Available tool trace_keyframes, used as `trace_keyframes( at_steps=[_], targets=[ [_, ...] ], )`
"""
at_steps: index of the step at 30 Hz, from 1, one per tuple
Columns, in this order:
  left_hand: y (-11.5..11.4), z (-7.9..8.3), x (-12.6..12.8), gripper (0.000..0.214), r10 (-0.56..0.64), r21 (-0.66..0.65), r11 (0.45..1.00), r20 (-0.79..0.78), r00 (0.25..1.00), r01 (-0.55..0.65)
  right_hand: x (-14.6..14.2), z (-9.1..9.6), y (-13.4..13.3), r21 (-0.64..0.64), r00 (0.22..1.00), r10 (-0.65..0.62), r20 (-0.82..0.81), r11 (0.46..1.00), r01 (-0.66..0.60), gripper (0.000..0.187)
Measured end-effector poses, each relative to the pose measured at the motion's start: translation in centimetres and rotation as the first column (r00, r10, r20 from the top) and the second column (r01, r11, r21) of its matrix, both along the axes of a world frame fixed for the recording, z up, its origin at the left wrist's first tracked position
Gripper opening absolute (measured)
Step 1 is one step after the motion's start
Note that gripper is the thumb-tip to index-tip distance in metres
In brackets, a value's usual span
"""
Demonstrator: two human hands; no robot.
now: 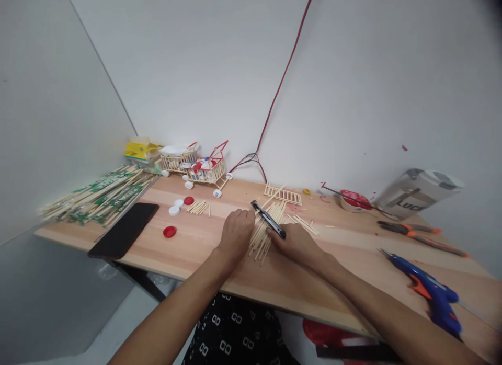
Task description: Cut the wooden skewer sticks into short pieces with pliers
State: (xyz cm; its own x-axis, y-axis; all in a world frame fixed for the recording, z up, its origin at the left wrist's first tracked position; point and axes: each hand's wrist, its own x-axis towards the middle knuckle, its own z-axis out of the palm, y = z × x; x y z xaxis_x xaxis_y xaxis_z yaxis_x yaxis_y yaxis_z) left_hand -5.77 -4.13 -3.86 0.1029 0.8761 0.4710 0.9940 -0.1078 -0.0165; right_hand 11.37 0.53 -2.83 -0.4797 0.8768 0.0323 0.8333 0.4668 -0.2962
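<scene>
A pile of thin wooden sticks (263, 234) lies in the middle of the wooden table (196, 244). My left hand (235, 233) rests with curled fingers on the left side of the pile. My right hand (297, 243) is closed round the handle of a black utility knife (269, 219), whose blade end points up and left over the sticks. A small ladder-like stick frame (283, 194) lies just behind the pile.
A black phone (124, 229), red and white bottle caps (170, 231), wrapped chopsticks (98, 195) and two stick carts (204, 170) lie left. Right are a red tape roll (353, 200), pliers (415, 233), a blue glue gun (429, 292) and a grey box (418, 191). A red cable (282, 82) hangs down the wall.
</scene>
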Motion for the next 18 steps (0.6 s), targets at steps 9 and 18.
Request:
trace_keyframes(
  at_steps=[9,18],
  targets=[
    [-0.19,0.19,0.06,0.011,-0.006,0.004,1.000,0.002,1.000,0.006,0.22,-0.14,-0.25,0.051,0.999,-0.006,0.035,0.999,0.005,0.048],
    [-0.13,0.22,-0.02,0.012,-0.014,0.001,1.000,0.039,0.999,0.014,0.02,0.05,-0.35,0.072,0.998,-0.019,0.065,0.997,0.014,0.046]
  ],
)
